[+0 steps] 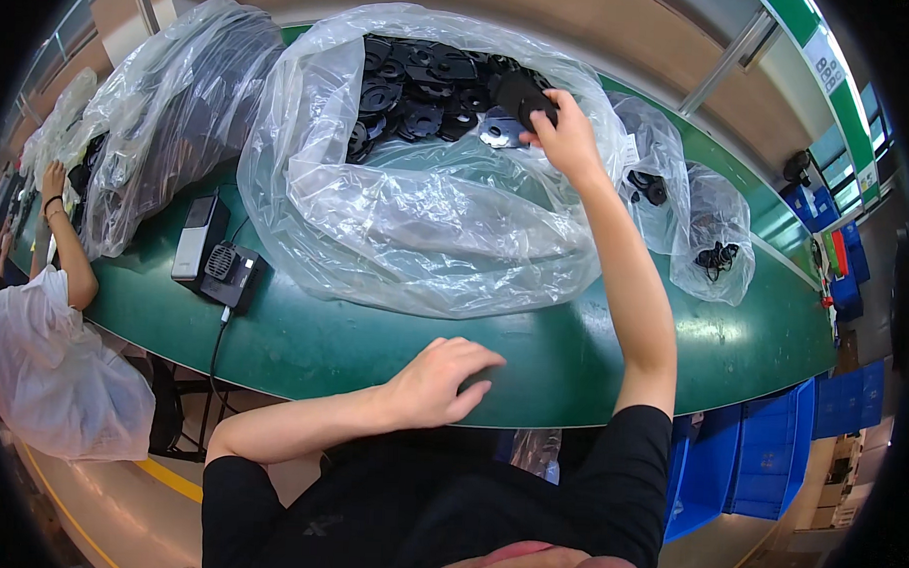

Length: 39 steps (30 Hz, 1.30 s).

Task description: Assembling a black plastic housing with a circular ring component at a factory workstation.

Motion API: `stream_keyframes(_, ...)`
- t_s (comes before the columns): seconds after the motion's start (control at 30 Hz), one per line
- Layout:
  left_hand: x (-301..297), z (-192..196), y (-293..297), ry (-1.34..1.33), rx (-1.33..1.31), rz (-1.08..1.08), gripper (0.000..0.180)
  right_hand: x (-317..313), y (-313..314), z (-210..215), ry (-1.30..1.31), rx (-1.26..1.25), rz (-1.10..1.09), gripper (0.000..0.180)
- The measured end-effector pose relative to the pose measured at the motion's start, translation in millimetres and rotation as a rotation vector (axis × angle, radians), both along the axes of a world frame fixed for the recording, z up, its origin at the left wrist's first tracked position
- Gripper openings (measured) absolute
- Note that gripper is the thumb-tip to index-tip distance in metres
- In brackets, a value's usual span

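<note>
My right hand (568,136) reaches over a large clear plastic bag (427,208) and grips a dark black part (522,94), whose exact kind I cannot make out. Inside the bag's wide mouth lies a heap of flat black parts (421,83), many round with holes in the middle. A shinier disc-like piece (500,128) lies just below the held part. Near the front edge of the green table (312,344), my left hand (439,380) rests with its fingers stretched out and thumb apart, holding nothing.
Left of the bag stand a silver-and-black box (200,240) and a small black device (232,276) with a cable. Smaller bags of black parts (714,258) lie at right. Blue bins (769,450) stand below. A co-worker's arm (70,246) reaches to another bag (180,104) at left.
</note>
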<state>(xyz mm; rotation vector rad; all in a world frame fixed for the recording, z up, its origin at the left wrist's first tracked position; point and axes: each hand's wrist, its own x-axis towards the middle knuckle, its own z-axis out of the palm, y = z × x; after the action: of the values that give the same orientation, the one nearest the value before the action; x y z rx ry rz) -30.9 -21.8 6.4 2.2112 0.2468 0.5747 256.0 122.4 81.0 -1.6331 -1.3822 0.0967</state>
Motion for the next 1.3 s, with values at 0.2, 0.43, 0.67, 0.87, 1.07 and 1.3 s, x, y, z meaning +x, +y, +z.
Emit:
stream_keyframes(0.2,0,14,4,-0.287,-0.366,0.273,0.055,-49,-139,29,0.239,-0.333,0.432,0.016)
stream_keyframes(0.43,5,40,4,-0.008,-0.503,-0.013,0.041,-81,-226,18,0.087,-0.582,0.716,0.022)
stream_keyframes(0.67,26,38,14,0.070,-0.932,-0.091,0.028,47,-183,-32,0.228,-0.254,0.095,0.019)
stream_keyframes(0.87,41,19,25,0.108,-1.104,0.044,0.014,183,-131,-71,-0.242,-0.150,-0.521,0.029)
stream_keyframes(1.07,40,8,20,0.169,-1.117,0.011,0.018,223,-84,-80,-0.431,-0.374,-0.817,0.045)
stream_keyframes(1.3,39,8,22,0.185,-1.085,-0.032,0.020,226,-72,-84,-0.410,-0.423,-0.861,0.043)
